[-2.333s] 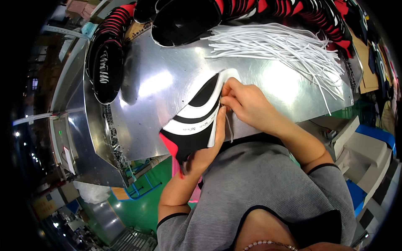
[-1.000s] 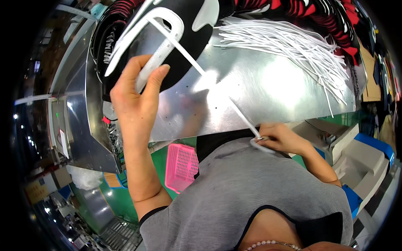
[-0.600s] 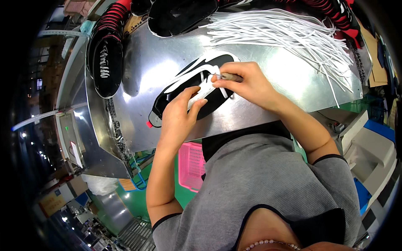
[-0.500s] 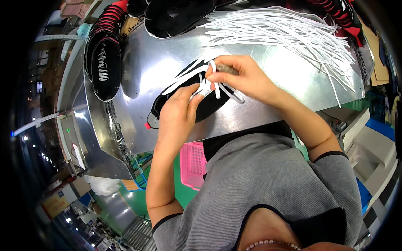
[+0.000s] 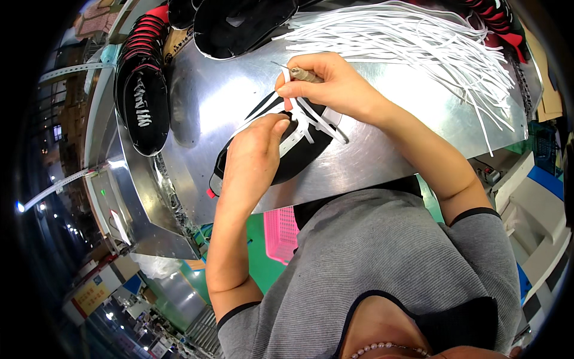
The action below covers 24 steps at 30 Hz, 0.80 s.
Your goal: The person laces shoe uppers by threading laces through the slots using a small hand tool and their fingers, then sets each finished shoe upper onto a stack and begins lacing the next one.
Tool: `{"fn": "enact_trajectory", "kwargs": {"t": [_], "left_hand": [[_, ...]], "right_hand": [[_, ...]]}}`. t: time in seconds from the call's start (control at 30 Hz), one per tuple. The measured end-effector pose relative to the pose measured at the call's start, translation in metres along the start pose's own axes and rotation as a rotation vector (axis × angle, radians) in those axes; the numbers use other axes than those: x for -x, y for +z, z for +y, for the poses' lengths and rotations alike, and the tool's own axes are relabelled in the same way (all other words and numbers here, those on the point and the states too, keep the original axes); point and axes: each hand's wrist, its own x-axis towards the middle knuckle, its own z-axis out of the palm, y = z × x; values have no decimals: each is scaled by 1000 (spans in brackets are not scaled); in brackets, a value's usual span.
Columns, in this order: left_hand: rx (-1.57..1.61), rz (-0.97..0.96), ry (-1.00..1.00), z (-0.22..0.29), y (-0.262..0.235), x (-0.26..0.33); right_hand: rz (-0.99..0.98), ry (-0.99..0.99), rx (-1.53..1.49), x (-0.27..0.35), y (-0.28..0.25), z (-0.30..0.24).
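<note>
Polished sheet metal forms the worktable point(image 5: 382, 161), its surface bright with reflections and curving with the lens. Seen from the head camera, a black shoe upper with white stripes point(image 5: 299, 158) lies flat near the table's front edge. The left hand point(image 5: 251, 158) rests palm down on the upper, its fingers curled over the lacing area and pressing it to the metal. The right hand point(image 5: 326, 84) is above the upper's far end, closed around a small wooden-handled tool point(image 5: 304, 74) and pinching a flat white lace point(image 5: 311, 116) that runs down across the upper. A loose pile of white laces point(image 5: 418, 42) fans out over the far right of the table. Another black upper point(image 5: 239, 24) lies at the far edge, and a stack of black and red uppers point(image 5: 143, 90) sits on the left. Below the table, a pink plastic basket point(image 5: 281, 233) stands on a green floor.
</note>
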Motion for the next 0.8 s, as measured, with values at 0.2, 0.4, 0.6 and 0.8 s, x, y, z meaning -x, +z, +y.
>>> {"fn": "enact_trajectory", "kwargs": {"t": [0.2, 0.4, 0.6, 0.8], "left_hand": [[-5, -25, 2, 5, 13, -4], [-173, -3, -34, 2, 17, -8], [-135, 28, -52, 1, 19, -9], [-137, 42, -77, -1, 20, -10]], "right_hand": [[175, -155, 206, -16, 0, 25], [295, -64, 271, -1, 1, 16], [173, 66, 503, 68, 4, 20], [121, 147, 591, 77, 12, 13]]}}
